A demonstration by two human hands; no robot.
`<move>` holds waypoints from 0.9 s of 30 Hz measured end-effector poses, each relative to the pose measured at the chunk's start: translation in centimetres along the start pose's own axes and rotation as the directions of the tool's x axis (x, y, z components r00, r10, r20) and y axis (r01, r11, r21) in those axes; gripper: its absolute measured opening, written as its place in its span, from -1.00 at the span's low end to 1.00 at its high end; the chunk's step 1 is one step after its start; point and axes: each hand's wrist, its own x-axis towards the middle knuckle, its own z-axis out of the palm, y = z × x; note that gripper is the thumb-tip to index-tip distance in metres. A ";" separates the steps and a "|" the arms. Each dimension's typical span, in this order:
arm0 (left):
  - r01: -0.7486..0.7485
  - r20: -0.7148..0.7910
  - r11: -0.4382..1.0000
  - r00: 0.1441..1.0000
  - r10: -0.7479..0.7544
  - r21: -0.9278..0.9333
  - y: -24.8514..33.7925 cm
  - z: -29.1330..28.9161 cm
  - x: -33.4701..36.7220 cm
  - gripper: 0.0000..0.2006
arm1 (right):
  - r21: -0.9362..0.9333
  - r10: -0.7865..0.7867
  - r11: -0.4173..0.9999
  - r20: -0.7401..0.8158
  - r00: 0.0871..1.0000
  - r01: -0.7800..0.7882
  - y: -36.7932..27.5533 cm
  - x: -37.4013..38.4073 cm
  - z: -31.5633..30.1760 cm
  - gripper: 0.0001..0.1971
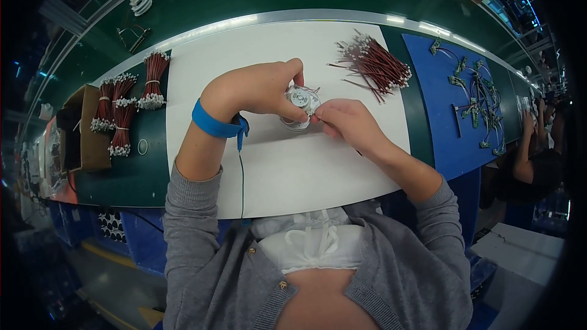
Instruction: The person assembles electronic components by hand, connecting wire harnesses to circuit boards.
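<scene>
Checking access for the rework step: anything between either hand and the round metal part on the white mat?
Nothing visible. The left hand already grips the round metal part from above and the right hand touches its right edge. The white mat around them is bare; the loose wires lie apart, up right.

grey cardigan sleeves (189, 208); blue wrist strap (214, 123) with cord.

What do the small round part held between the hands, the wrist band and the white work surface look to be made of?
Round part: likely bright metal, silvery with glints, on a white, probably plastic base.
Wrist band on the left hand: blue, matte, probably fabric or elastic, with a thin dark cord hanging from it.
White mat: smooth, flat and matte; paper or plastic sheet, hard to tell.
</scene>
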 end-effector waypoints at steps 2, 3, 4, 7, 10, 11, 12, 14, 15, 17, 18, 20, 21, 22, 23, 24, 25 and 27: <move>0.012 0.005 1.000 1.000 -0.012 -0.001 0.3 0.0 -0.1 -0.42 | -0.020 0.015 1.000 -0.011 1.000 -0.015 -0.2 -0.1 0.1 -0.77; 0.020 0.002 1.000 1.000 -0.020 0.005 0.5 -0.1 -0.2 -0.42 | -0.037 0.005 0.999 -0.007 1.000 -0.005 -0.2 -0.2 0.1 -0.77; 0.028 0.000 1.000 1.000 -0.028 0.012 0.7 -0.1 -0.3 -0.42 | -0.053 -0.007 0.999 -0.002 1.000 0.006 -0.3 -0.3 0.1 -0.78; 0.049 0.040 0.998 0.998 -0.047 -0.034 0.1 -0.2 0.2 -0.41 | -0.017 0.023 1.000 -0.003 1.000 -0.023 -0.7 0.2 0.3 -0.79; 0.112 0.061 0.990 0.992 -0.107 -0.088 0.6 -0.2 -0.1 -0.42 | 0.007 -0.055 0.998 0.013 0.998 0.055 0.4 0.1 0.2 -0.80; 0.111 0.060 0.990 0.993 -0.106 -0.089 0.7 -0.3 -0.2 -0.42 | 0.006 -0.055 0.998 0.013 0.998 0.055 0.4 0.2 0.2 -0.80; 0.119 0.060 0.989 0.992 -0.114 -0.090 0.7 -0.4 -0.3 -0.42 | -0.009 -0.067 0.998 0.027 0.997 0.067 0.4 0.3 0.1 -0.80; 0.124 0.063 0.988 0.991 -0.119 -0.091 0.8 -0.5 -0.5 -0.43 | -0.023 -0.076 0.997 0.039 0.996 0.077 0.2 0.6 0.2 -0.80; 0.128 0.051 0.990 0.991 -0.125 -0.063 0.9 -0.5 -0.7 -0.44 | -0.070 -0.060 0.996 0.032 0.998 0.062 -0.1 0.8 0.2 -0.80; 0.130 0.040 0.991 0.991 -0.129 -0.036 0.6 -0.4 -0.8 -0.46 | -0.119 -0.042 0.992 0.024 0.999 0.044 -0.8 1.1 0.3 -0.79; 0.074 0.002 0.997 0.997 -0.074 0.010 0.2 -0.2 -0.7 -0.48 | -0.168 -0.031 0.985 0.028 0.999 0.036 -1.2 1.4 0.3 -0.79; 0.016 -0.031 0.998 0.999 -0.014 0.056 0.0 -0.2 -0.8 -0.51 | -0.218 -0.018 0.976 0.029 0.999 0.024 -2.0 1.6 0.4 -0.79; 0.038 0.003 0.998 0.999 -0.038 0.054 0.3 -0.4 -0.8 -0.52 | -0.244 0.028 0.970 0.038 0.999 -0.018 -2.5 1.6 0.5 -0.79; 0.060 0.037 0.997 0.997 -0.062 0.054 0.3 -0.6 -0.8 -0.54 | -0.270 0.073 0.961 0.046 0.996 -0.058 -2.9 1.7 0.6 -0.79; 0.057 0.036 0.997 0.998 -0.059 0.052 0.0 -0.5 -0.8 -0.54 | -0.272 0.074 0.960 0.044 0.996 -0.060 -3.2 1.8 0.7 -0.79; 0.009 0.005 0.998 1.000 -0.009 0.059 -0.4 -0.3 -0.8 -0.54 | -0.265 0.090 0.961 0.049 0.995 -0.074 -3.4 1.9 0.8 -0.79; -0.039 -0.027 0.997 0.999 0.041 0.068 -0.8 -0.1 -0.8 -0.54 | -0.258 0.105 0.962 0.055 0.993 -0.088 -3.7 2.0 0.9 -0.79; -0.043 -0.007 0.996 0.999 0.044 0.080 -1.0 -0.4 -0.7 -0.52 | -0.228 0.093 0.971 0.061 0.994 -0.077 -3.1 2.4 0.9 -0.80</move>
